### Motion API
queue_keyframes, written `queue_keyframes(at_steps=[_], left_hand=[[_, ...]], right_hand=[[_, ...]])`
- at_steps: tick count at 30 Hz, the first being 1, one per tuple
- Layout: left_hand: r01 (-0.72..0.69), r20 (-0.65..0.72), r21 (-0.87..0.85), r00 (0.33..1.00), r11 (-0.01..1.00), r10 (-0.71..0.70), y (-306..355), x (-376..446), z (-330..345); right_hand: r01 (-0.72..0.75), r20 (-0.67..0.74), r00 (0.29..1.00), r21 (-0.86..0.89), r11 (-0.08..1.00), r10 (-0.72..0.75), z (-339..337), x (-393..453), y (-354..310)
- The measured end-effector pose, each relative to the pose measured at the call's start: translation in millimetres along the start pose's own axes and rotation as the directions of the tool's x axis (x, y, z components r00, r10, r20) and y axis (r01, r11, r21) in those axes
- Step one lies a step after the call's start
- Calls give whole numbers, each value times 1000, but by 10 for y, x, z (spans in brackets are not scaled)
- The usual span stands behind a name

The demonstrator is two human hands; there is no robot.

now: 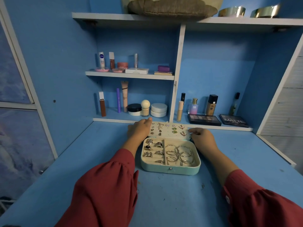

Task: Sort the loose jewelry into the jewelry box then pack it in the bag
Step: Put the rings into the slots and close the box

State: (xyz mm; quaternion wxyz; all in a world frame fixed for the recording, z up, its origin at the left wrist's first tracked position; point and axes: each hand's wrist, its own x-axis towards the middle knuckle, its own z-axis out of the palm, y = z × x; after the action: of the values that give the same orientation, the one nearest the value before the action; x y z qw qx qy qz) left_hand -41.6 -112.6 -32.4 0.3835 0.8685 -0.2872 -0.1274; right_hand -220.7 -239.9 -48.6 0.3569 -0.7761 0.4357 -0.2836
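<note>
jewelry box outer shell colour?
Pale mint green on the jewelry box, cream lining inside; clearest in the head view.

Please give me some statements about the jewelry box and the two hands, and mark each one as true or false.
1. The jewelry box lies open on the blue desk. True.
2. The hoop earrings lie in the left part of the box. False: they lie in the larger right compartment; the rings are on the left.
3. Small earrings are pinned on the inside of the lid. True.
4. Both hands are far from the box. False: the left hand and the right hand are at the two sides of the lid.
5. The box stands on the top shelf. False: it is on the desk.
</note>
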Motion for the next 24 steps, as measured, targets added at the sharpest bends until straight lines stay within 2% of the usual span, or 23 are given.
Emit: queue_keyframes(at_steps=[2, 3, 5, 7, 10, 13, 24], left_hand=[[-5, -7, -83, 1000, 997, 5, -9, 6, 1], [-19, -10, -190, 1000, 982, 17, -26, 16, 2], [-63, -21, -458, 998, 886, 61, -55, 13, -13], [-116, -47, -598, 993, 793, 110, -52, -31, -64], [-194, -97, -651, 980, 734, 173, -57, -93, -146], [-183, -96, -673, 982, 716, 161, -114, -107, -199], [-55, 157, -722, 958, 689, 241, -340, -248, -345]], right_hand=[[-2, -1, 1000, 17, 1000, 2, -2, 0, 3], [-4, -1, 1000, 25, 1000, 4, -2, -3, 6], [-11, 4, 1000, 43, 999, 11, -3, -15, 2], [-15, 9, 1000, 85, 996, 15, -14, -34, -14], [-27, 9, 1000, 213, 977, 25, -59, -65, -64], [-50, 34, 999, 315, 948, 42, -140, -109, -110], [-38, 234, 969, 442, 896, -75, -403, -215, -36]])
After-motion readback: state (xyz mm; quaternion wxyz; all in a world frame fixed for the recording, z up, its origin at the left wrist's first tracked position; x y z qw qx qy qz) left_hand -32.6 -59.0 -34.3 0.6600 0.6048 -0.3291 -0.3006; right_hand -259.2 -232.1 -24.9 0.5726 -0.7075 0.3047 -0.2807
